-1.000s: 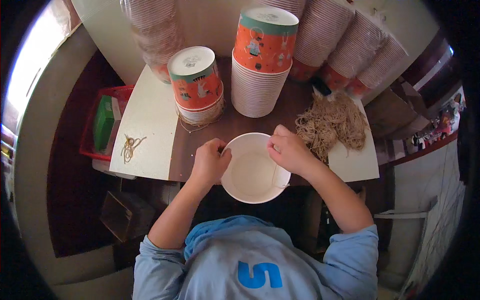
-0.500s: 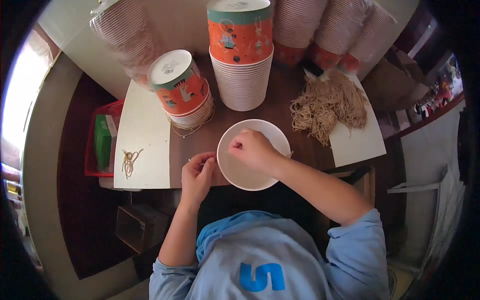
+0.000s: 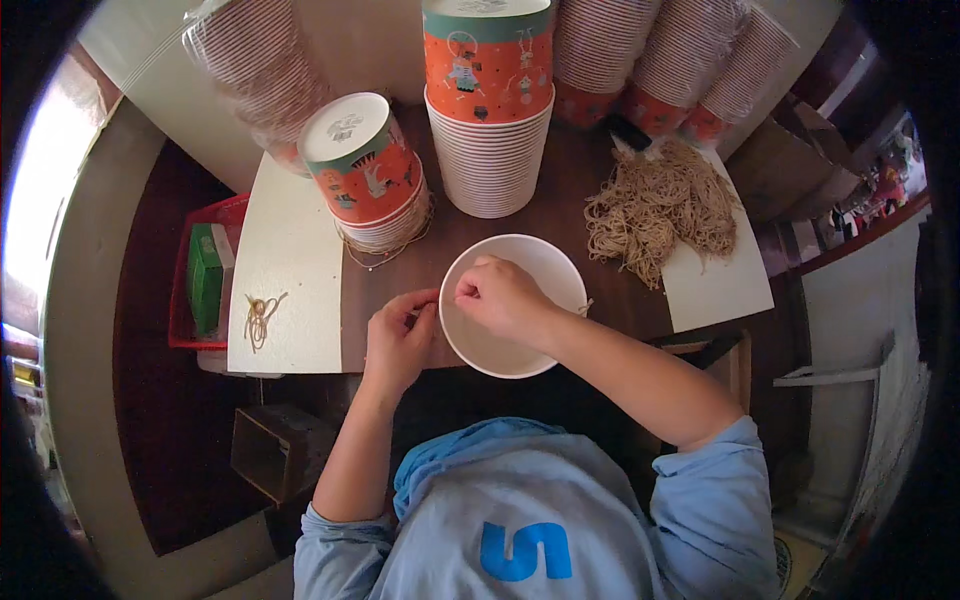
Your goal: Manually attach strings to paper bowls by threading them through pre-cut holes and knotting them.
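Note:
A white paper bucket [image 3: 545, 265] stands mouth up at the table's front edge, its inside facing me. My right hand [image 3: 500, 300] reaches into it, fingers pinched near the inner left wall; what they hold is too small to make out. Outside that same wall, my left hand [image 3: 400, 340] has thumb and forefinger drawn together by the rim, and whatever is between them is hidden. A short piece of cord [image 3: 586, 307] sticks out at the bucket's right side. To the right lies a tangled heap of tan cords [image 3: 660, 215].
Behind the bucket rises a tall stack of upturned orange-and-green paper buckets [image 3: 490, 150]. A shorter stack [image 3: 365, 165], looped with cord, stands left of it. A few loose cords [image 3: 262, 320] lie on the white board [image 3: 300, 250]. Plastic-wrapped stacks [image 3: 600, 50] line the back.
My left fingers have moved slightly up and in toward the bucket's rim. The right hand keeps its pinch inside the bucket. The whole view has shifted slightly.

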A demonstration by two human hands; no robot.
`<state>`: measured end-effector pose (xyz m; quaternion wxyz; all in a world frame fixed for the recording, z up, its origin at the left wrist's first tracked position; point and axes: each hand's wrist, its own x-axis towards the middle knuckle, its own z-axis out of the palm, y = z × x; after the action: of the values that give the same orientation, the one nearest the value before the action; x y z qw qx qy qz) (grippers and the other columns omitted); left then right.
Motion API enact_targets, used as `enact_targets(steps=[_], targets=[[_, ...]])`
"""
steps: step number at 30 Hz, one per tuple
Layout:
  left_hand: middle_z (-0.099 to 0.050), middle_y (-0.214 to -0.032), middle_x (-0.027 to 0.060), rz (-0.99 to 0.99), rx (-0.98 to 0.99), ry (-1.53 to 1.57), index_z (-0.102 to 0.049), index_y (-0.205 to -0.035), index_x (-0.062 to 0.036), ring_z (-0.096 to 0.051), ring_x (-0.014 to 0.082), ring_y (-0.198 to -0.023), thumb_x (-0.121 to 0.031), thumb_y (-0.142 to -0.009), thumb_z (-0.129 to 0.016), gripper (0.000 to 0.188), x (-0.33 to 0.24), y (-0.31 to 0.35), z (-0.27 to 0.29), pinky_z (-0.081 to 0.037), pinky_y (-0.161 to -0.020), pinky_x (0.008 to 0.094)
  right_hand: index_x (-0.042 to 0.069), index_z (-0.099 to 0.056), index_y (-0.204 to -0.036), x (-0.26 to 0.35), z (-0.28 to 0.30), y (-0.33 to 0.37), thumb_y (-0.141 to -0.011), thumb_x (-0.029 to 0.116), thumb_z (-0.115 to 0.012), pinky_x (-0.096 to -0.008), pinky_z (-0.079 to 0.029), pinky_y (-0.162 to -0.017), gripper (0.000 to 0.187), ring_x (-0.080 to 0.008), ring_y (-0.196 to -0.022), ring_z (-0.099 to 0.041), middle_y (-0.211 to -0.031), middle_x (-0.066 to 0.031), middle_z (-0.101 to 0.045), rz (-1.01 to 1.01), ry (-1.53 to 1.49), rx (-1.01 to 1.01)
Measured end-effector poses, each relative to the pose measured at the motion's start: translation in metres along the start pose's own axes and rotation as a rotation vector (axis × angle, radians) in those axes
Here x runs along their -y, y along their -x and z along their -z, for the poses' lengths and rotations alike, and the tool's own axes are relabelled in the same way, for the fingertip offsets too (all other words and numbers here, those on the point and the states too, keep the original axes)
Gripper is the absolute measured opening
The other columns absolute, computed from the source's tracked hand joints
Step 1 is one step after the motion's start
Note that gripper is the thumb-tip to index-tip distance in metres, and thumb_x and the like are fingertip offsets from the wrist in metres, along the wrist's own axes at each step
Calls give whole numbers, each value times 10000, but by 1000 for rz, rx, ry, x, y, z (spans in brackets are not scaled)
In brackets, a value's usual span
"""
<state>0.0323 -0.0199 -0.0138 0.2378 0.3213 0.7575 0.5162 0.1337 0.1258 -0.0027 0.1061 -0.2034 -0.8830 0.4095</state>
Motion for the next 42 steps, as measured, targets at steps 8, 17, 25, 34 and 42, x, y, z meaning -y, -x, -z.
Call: enact_targets(steps=[8, 17, 25, 34, 42], targets=[[-612, -692, 26, -68, 34, -38, -643, -1038, -4, -553, 75, -573, -96, -893, -552, 194, 3, -3, 0, -438, -461, 213, 55, -635, -709, 5, 0, -2, -753, 156, -597, -423, -484, -699, 116, -317, -805, -602, -852, -144, -607, 7, -15, -35], [-599, -688, 12, -42, 50, -8, -645, -1041, -17, -535, 59, -568, -87, -898, -544, 188, 3, -4, 0, -433, -456, 207, 51, -626, -702, 3, 0, -1, -743, 153, -601, -425, -484, -685, 113, -315, -785, -600, -850, -130, -605, 12, 36, -43], [-603, -689, 20, -63, 47, -13, -644, -1041, -10, -536, 64, -562, -84, -894, -542, 194, 0, -4, 1, -433, -461, 212, 45, -622, -695, 6, -2, -2, -741, 160, -610, -423, -485, -683, 124, -318, -784, -601, -853, -133, -604, -7, 15, -56], [-613, -692, 29, -108, 86, -84, -639, -1052, -3, -552, 78, -583, -68, -880, -539, 209, -1, -5, 3, -444, -490, 227, 42, -627, -693, 2, -7, -5, -736, 172, -616, -430, -488, -683, 137, -325, -781, -607, -833, -145, -615, -60, -32, -38], [-640, -707, 64, -171, 104, -322, -648, -957, 25, -584, 88, -634, -82, -873, -558, 163, -9, -1, 5, -470, -562, 245, 52, -644, -699, 1, -6, -4, -721, 189, -631, -422, -494, -691, 139, -323, -774, -617, -790, -150, -631, -27, -43, 40]])
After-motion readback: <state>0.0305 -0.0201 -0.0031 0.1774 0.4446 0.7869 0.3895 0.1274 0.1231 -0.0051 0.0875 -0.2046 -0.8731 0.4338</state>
